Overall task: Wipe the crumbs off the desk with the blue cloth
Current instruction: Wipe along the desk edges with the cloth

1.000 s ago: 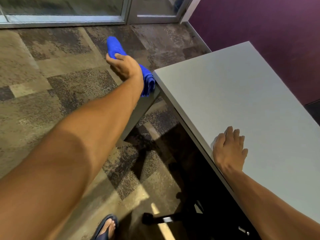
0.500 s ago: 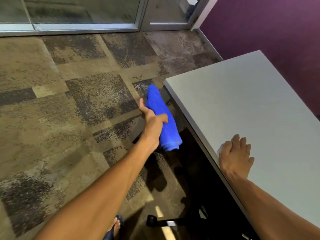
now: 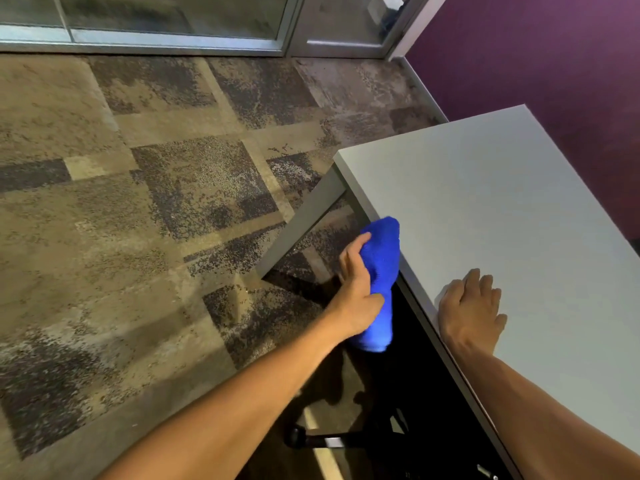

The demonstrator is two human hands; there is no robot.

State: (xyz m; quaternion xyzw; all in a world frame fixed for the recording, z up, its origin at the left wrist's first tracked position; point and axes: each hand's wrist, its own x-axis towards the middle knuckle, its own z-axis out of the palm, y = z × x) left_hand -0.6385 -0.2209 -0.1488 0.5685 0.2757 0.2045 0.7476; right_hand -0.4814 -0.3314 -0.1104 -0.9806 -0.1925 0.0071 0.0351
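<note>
The blue cloth is bunched into a roll and held by my left hand, which is shut on it just off the left edge of the grey desk. The cloth's top end touches or overlaps the desk edge; its lower end hangs below the desktop. My right hand lies flat, palm down, on the desk near that same edge, with something small and white showing under its thumb side. I cannot make out any crumbs on the desktop.
Patterned brown carpet covers the floor to the left. A grey desk leg slants down under the corner. A dark chair base with a caster sits under the desk. A purple wall runs behind, glass panels at the back.
My left hand has brought the blue cloth from far out over the floor back toward me and right, up against the desk's left edge. My right hand has stayed flat on the desk.
</note>
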